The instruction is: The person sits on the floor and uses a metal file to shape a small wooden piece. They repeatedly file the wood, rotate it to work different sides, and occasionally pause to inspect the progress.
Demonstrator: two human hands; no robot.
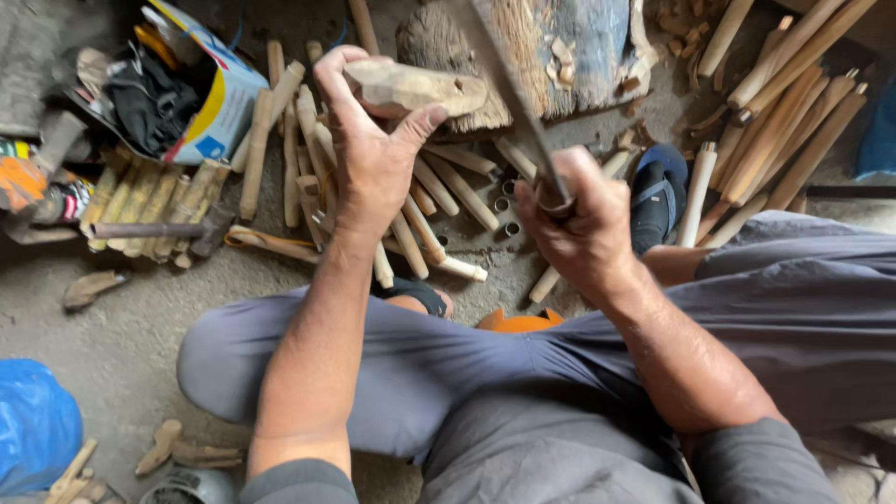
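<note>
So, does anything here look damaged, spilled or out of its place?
Yes, a little. The cardboard box at upper left lies tipped on its side, with dark cloth spilling out. Wooden sticks lie scattered loose on the floor. The left hand grips a carved wood piece; the right hand grips a long blade.

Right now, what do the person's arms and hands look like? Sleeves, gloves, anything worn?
Both hands are bare: left hand, right hand, no gloves, rings or watch visible. Forearms are uncovered up to short grey sleeves at the frame's bottom edge. Grey trousers match them.
</note>
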